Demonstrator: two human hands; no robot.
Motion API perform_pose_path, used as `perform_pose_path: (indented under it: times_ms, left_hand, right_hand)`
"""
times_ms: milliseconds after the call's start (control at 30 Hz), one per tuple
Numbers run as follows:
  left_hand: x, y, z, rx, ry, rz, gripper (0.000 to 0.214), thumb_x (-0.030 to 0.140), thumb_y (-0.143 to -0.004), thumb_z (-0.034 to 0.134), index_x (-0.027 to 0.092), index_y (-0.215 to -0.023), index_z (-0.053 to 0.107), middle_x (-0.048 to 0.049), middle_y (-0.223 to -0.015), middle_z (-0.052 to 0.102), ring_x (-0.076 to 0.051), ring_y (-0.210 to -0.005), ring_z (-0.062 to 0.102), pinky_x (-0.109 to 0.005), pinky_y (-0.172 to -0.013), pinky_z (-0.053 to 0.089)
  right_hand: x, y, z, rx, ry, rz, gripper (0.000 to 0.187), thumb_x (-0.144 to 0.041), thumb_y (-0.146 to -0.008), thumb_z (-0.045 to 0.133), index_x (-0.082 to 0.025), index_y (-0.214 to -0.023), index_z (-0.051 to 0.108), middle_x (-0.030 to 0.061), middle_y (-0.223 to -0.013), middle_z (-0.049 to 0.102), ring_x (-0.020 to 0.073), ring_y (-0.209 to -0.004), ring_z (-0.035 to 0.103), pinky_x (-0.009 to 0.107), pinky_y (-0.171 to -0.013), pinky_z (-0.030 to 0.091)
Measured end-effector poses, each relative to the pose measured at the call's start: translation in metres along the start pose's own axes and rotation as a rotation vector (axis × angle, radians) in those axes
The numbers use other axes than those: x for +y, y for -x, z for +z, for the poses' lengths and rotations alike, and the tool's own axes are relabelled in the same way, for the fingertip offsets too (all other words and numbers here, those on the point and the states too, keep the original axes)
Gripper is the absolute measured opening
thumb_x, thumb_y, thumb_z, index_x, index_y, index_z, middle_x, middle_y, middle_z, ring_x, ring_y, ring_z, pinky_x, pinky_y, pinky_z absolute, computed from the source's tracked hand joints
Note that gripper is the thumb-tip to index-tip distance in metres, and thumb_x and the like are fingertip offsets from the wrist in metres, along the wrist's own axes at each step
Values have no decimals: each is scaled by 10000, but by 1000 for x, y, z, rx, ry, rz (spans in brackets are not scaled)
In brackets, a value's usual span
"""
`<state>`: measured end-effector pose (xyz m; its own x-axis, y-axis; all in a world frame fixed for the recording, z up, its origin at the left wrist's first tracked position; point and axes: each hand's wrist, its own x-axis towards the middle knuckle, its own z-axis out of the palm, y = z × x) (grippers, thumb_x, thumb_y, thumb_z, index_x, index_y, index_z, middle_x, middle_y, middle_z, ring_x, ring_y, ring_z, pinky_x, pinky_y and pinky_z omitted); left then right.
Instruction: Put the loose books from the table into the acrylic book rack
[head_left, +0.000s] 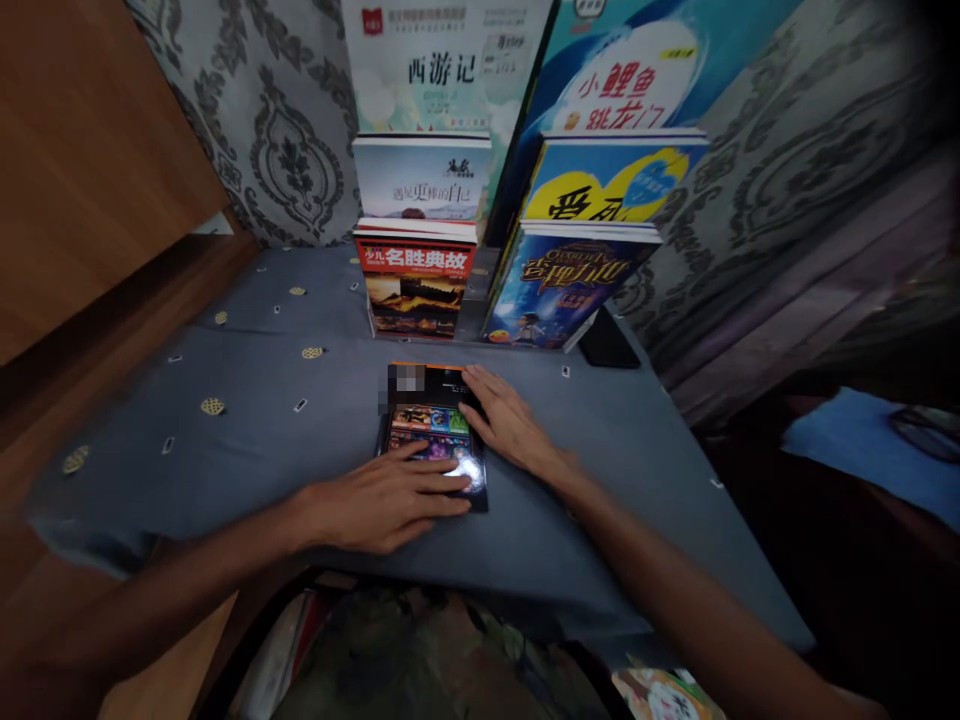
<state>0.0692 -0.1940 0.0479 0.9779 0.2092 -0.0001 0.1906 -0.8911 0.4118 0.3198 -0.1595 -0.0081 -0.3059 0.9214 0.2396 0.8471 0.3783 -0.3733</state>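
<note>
A dark book with small colourful picture panels lies on the cloth-covered table, below a row of upright books. Across its lower part my left hand rests flat with the fingers spread, hiding some of the panels. The fingers of my right hand are stretched out over the book's upper right edge. Neither hand is closed around anything. Just beyond the book stand a red-topped book and a blue book, both leaning back in a clear stand.
More books rise in tiers behind, among them a pale one and a blue-and-yellow one. A black phone lies right of the stand. Patterned curtains hang behind; a wooden panel borders the left.
</note>
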Motion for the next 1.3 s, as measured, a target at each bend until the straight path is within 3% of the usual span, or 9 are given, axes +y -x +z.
perform_pose_path:
  times_ms: [300,567,800,967,1300]
  left_hand:
    - [1,5,22,86,37,-53,512,54,-936,442,249,-1399,542,-34,-1503,524,-197,-1482,356,-485,-1265,179]
    - [0,7,33,104,44,-69,655,-39,-845,436,262,-1420,521,-38,-1520,504,-200,-1488,344,-503,-1256,198]
    - [-1,7,33,93,45,-78,738,-81,-794,400,265,-1437,502,-41,-1531,490,-198,-1497,325,-515,-1256,197]
    - [-2,5,33,82,36,-84,764,-77,-790,388,286,-1457,474,-30,-1557,454,-194,-1505,307,-518,-1256,203]
    - [-37,-17,18,95,-25,-79,727,-69,-789,411,260,-1430,506,-34,-1554,460,-182,-1509,294,-504,-1266,174]
  right_hand:
    - [5,2,5,26,-15,-28,559,-392,-1003,377,-139,-1499,435,163,-1549,452,299,-1469,372,567,-1196,331]
    - [3,4,5,14,25,-45,573,-389,-1000,386,-127,-1508,425,171,-1565,423,311,-1479,351,578,-1197,322]
    - [2,5,5,-6,49,-49,576,-389,-996,389,-81,-1476,464,197,-1552,433,317,-1479,350,567,-1200,321]
    - [2,7,6,20,19,-71,570,-411,-990,413,-122,-1477,475,182,-1545,450,317,-1469,369,579,-1189,331]
    - [3,7,6,42,-7,-84,556,-410,-999,408,-97,-1446,512,209,-1534,454,336,-1450,399,578,-1175,359]
